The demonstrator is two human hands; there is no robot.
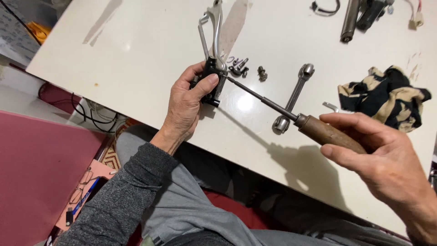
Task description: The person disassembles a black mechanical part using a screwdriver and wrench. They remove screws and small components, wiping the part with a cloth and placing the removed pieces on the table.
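**Screwdriver set into a held lever bracket**

The left hand [186,102] clenches a black lever bracket [213,77] against the white table [136,54]. The right hand [382,157] grips a wooden-handled screwdriver [330,134], tip at the bracket. Beyond the shaft lie loose bolts [262,73] and a double-ended ring spanner [295,95]; past the right hand, a patterned rag [387,95].

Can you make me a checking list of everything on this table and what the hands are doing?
Surface: white table, smudged.
Job's things: lever assembly in left hand; wooden-handled screwdriver in right hand, tip at the black clamp.
Clutter: spanner, loose bolts, patterned rag, metal parts.
Fingers: both hands gripping.
Cables: black cords below the table edge.
Surroundings: pink mat, spectacles on floor.
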